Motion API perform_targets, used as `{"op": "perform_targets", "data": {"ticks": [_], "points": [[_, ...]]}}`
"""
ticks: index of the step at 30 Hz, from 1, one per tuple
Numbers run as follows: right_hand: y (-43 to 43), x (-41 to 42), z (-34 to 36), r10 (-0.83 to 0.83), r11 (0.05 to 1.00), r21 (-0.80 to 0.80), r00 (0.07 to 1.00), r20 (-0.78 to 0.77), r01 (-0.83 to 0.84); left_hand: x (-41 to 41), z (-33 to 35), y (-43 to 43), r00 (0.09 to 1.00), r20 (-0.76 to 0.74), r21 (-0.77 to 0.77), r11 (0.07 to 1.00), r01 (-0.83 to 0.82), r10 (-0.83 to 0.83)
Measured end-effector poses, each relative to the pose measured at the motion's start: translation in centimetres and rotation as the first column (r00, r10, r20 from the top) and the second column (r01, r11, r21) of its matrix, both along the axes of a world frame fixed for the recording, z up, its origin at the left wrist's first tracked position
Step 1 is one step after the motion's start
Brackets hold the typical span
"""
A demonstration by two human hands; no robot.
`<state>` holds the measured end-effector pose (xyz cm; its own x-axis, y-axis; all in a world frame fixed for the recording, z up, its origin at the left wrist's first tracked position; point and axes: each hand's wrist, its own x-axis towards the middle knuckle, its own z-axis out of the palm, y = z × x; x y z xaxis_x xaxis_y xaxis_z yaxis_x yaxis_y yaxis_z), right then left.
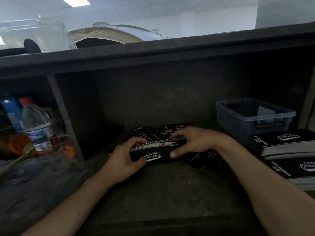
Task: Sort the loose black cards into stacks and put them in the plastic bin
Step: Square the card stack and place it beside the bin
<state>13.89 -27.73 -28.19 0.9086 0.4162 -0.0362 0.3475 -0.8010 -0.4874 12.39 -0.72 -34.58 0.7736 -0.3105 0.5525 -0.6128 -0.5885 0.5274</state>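
Head view, from the near edge outward: two bare forearms reach in over the dark desk (162,193). The left hand (126,159) and right hand (192,142) both clasp one stack of black cards (156,155), one at each end. Thumbs press the front face printed "Club Camping" and fingers curl over the top. The stack stands on its long edge on the desk, and its white card edges fan unevenly along the top, so it is not yet squared.

Just behind it, and under the right wrist, loose cards (153,132) lie flat and overlapping. To the right, two finished stacks (286,142) sit near the desk's edge. Beyond them, far right, is the plastic bin (235,123). Something pale shows inside it, but I cannot tell what.

Far left, in a separate compartment, stands a water bottle (37,126) among blurred clutter.

The main risk, as I judge it, is the fanned top. If the stack is lifted before it is tapped flush, the middle cards could slip out and scatter back among the loose ones. A slack squeeze from either end would have the same effect. The way to the bin passes over the finished stacks, so a low carry could clip and topple them. The right wrist could also drag the flat cards beneath it.
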Motion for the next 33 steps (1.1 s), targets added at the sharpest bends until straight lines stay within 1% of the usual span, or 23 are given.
{"op": "perform_targets", "data": {"ticks": [1,2,5,8,9,10,11,13,15,17,19,22,25,26,27,30,31,33], "points": [[1.0,-0.2,-0.5,0.006,0.999,-0.05,0.999,0.047,-0.003,0.0,0.1,-0.1,1.0,-0.005,0.011,1.0,0.004,-0.004],[2.3,-0.5,-0.9,0.007,0.999,-0.041,0.996,0.085,-0.003,-0.1,0.2,-0.2,1.0,-0.007,0.014,1.0,0.01,-0.009],[5.8,-1.6,-2.6,-0.027,0.999,0.046,0.987,0.158,0.02,-0.5,0.6,-0.2,1.0,-0.013,0.036,0.999,0.016,-0.015],[5.3,-2.1,-3.2,-0.092,0.965,0.256,0.984,0.154,0.05,-1.0,0.9,0.0,0.999,-0.029,0.123,0.992,-0.012,0.016],[4.8,-2.2,-3.4,-0.125,0.948,0.311,0.978,0.166,0.069,-1.3,1.0,-0.1,0.998,-0.017,0.172,0.984,-0.054,0.057],[4.5,-2.3,-3.6,-0.16,0.939,0.331,0.967,0.196,0.088,-1.6,1.1,-0.2,0.994,0.0,0.22,0.969,-0.111,0.113],[4.5,-2.4,-3.9,-0.18,0.941,0.323,0.955,0.235,0.098,-1.8,1.2,-0.5,0.987,0.01,0.252,0.955,-0.155,0.158],[5.2,-2.8,-4.5,-0.127,0.963,0.266,0.953,0.273,0.052,-2.2,1.5,-1.1,0.984,-0.024,0.262,0.951,-0.164,0.176],[5.9,-3.2,-5.3,-0.081,0.965,0.262,0.959,0.271,0.007,-2.7,2.0,-1.4,0.983,-0.109,0.211,0.97,-0.12,0.145],[5.9,-3.0,-5.6,-0.112,0.954,0.299,0.953,0.28,0.024,-3.0,2.2,-1.4,0.972,-0.181,0.159,0.98,-0.121,0.15],[5.8,-2.8,-5.7,-0.124,0.958,0.285,0.944,0.306,0.034,-3.1,2.1,-1.3,0.96,-0.191,0.163,0.971,-0.175,0.205],[5.6,-3.3,-5.6,-0.107,0.948,0.318,0.943,0.314,0.002,-3.5,2.6,-1.6,0.949,-0.207,0.213,0.958,-0.192,0.236],[4.5,-4.9,-5.1,-0.137,0.903,0.427,0.914,0.381,-0.043,-4.9,2.9,-1.8,0.957,-0.177,0.161,0.966,-0.2,0.228],[4.0,-5.5,-5.1,-0.144,0.898,0.437,0.902,0.407,-0.054,-5.5,2.7,-1.8,0.959,-0.176,0.132,0.971,-0.201,0.223],[3.6,-6.3,-5.2,-0.139,0.906,0.419,0.894,0.425,-0.058,-6.0,2.4,-2.0,0.962,-0.168,0.124,0.973,-0.197,0.217],[2.9,-7.8,-6.4,-0.077,0.959,0.278,0.907,0.415,-0.046,-6.7,1.1,-2.7,0.963,-0.118,0.234,0.949,-0.211,0.243],[2.7,-8.1,-6.7,-0.062,0.966,0.254,0.914,0.401,-0.046,-6.9,1.1,-3.0,0.96,-0.123,0.239,0.947,-0.216,0.25],[2.1,-8.6,-6.3,-0.083,0.959,0.282,0.915,0.395,-0.035,-7.0,1.6,-3.4,0.954,-0.166,0.23,0.951,-0.208,0.248]]}}
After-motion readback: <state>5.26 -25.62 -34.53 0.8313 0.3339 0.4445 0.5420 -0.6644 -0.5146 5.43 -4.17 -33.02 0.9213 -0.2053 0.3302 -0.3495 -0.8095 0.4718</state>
